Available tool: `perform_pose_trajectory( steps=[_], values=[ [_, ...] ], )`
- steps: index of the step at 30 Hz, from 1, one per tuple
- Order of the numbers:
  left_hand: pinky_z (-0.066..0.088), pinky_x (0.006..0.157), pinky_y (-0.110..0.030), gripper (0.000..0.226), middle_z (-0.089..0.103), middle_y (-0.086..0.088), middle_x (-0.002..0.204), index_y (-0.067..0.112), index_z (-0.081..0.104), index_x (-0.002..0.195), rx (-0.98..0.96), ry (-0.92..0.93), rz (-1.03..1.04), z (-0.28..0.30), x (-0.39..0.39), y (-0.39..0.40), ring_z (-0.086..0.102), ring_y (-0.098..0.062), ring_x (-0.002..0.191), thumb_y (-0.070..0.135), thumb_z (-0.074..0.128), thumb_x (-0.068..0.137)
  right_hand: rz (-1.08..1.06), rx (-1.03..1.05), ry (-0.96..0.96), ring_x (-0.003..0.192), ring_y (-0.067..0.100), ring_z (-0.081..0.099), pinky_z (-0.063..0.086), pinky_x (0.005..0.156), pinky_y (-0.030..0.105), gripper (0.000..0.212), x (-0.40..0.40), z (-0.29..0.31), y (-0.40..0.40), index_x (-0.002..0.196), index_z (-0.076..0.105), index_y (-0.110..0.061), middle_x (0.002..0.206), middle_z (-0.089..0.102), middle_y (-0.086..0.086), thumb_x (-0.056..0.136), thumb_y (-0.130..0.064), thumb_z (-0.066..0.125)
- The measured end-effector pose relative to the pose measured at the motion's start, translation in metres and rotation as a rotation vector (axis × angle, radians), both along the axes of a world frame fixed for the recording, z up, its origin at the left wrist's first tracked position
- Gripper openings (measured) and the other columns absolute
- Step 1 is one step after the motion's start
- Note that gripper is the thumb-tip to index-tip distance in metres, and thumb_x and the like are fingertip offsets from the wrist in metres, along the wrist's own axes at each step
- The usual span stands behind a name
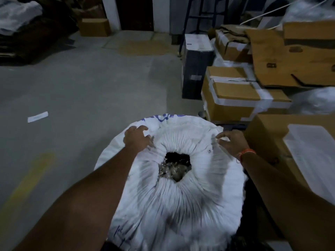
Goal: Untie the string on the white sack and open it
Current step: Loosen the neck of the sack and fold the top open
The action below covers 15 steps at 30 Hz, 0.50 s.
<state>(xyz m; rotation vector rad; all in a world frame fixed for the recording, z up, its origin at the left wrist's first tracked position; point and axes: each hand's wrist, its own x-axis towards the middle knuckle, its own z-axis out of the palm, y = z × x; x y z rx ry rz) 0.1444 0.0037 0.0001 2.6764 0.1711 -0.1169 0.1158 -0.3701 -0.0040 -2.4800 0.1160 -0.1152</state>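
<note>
A large white sack [174,187] stands on the concrete floor [81,84] directly below the camera, its gathered mouth [176,165] partly open on dark contents. The left hand [136,138] and right hand [231,142] each pinch the sack's rim on opposite sides. Taped cardboard boxes [239,95] are stacked to the right.

Two bare forearms enter from the near edge, with no sleeves showing on either as far as the view reaches. The left hand [136,137] wears nothing: no ring, band or glove can be made out. The right hand [230,142] is also ungloved, and just behind it the wrist carries an orange thread band [247,153], thin and wound around, with a loose strand hanging off its near side
</note>
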Motion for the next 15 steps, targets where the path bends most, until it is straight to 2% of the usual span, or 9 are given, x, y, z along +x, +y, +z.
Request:
perform_pose_trajectory(
  steps=[1, 3, 6, 8, 9, 11, 13, 15],
  values=[
    [0.038, 0.122, -0.043, 0.048, 0.054, -0.012, 0.154, 0.027, 0.059, 0.144, -0.031, 0.095, 0.004, -0.004, 0.008, 0.007, 0.048, -0.034, 0.146, 0.037, 0.067, 0.098, 0.018, 0.074, 0.094, 0.101, 0.027, 0.069, 0.048, 0.086, 0.027, 0.016, 0.008, -0.005, -0.005, 0.097, 0.079, -0.01, 0.105, 0.076, 0.012, 0.082, -0.005, 0.078],
    [0.047, 0.114, -0.043, 0.053, 0.057, -0.014, 0.15, 0.021, 0.054, 0.148, -0.19, 0.233, -0.07, -0.011, 0.019, 0.019, 0.059, -0.035, 0.134, 0.031, 0.071, 0.098, 0.115, 0.154, 0.236, 0.112, 0.02, 0.065, 0.045, 0.095, 0.026, 0.026, 0.019, -0.01, -0.011, 0.106, 0.077, -0.012, 0.114, 0.073, 0.004, 0.083, -0.001, 0.078],
    [0.05, 0.106, -0.042, 0.049, 0.064, -0.013, 0.142, 0.013, 0.061, 0.141, -0.266, 0.286, -0.229, -0.016, 0.028, 0.039, 0.066, -0.033, 0.119, 0.014, 0.076, 0.095, 0.158, 0.118, 0.187, 0.115, 0.018, 0.065, 0.044, 0.107, 0.03, 0.029, 0.037, -0.014, -0.011, 0.107, 0.078, -0.013, 0.118, 0.073, 0.0, 0.084, 0.003, 0.074],
    [0.047, 0.102, -0.032, 0.031, 0.073, -0.01, 0.132, 0.012, 0.076, 0.122, -0.231, 0.192, -0.263, -0.018, 0.031, 0.05, 0.067, -0.03, 0.122, 0.006, 0.077, 0.092, 0.104, 0.122, 0.095, 0.115, 0.021, 0.067, 0.046, 0.108, 0.033, 0.026, 0.048, -0.01, -0.006, 0.106, 0.08, -0.012, 0.118, 0.076, 0.004, 0.087, 0.003, 0.071],
    [0.047, 0.098, -0.028, 0.022, 0.078, -0.009, 0.124, 0.011, 0.081, 0.111, -0.221, 0.13, -0.243, -0.021, 0.032, 0.055, 0.07, -0.029, 0.119, 0.002, 0.076, 0.091, 0.087, 0.111, 0.061, 0.115, 0.021, 0.067, 0.045, 0.106, 0.03, 0.025, 0.055, -0.007, -0.002, 0.106, 0.08, -0.013, 0.118, 0.076, 0.005, 0.088, 0.002, 0.07],
    [0.049, 0.093, -0.024, 0.02, 0.081, -0.01, 0.113, 0.009, 0.084, 0.098, -0.204, -0.04, -0.095, -0.025, 0.03, 0.064, 0.074, -0.03, 0.11, -0.004, 0.071, 0.091, 0.084, 0.066, 0.003, 0.114, 0.022, 0.066, 0.042, 0.101, 0.024, 0.025, 0.069, -0.002, 0.011, 0.107, 0.08, -0.014, 0.119, 0.076, 0.006, 0.09, 0.0, 0.068],
    [0.053, 0.095, -0.03, 0.023, 0.08, -0.01, 0.115, 0.014, 0.085, 0.098, -0.091, -0.237, 0.112, -0.028, 0.026, 0.076, 0.074, -0.032, 0.107, 0.001, 0.066, 0.095, 0.079, 0.027, -0.073, 0.109, 0.02, 0.066, 0.042, 0.095, 0.018, 0.026, 0.081, 0.004, 0.029, 0.108, 0.08, -0.012, 0.119, 0.074, 0.009, 0.091, 0.001, 0.066],
    [0.056, 0.095, -0.039, 0.025, 0.076, -0.011, 0.118, 0.021, 0.084, 0.101, 0.067, -0.317, 0.203, -0.032, 0.019, 0.085, 0.072, -0.034, 0.107, 0.008, 0.063, 0.097, 0.093, -0.01, -0.114, 0.111, 0.023, 0.065, 0.042, 0.096, 0.015, 0.028, 0.092, 0.005, 0.047, 0.112, 0.078, -0.008, 0.123, 0.071, 0.013, 0.092, 0.005, 0.063]
  ],
)
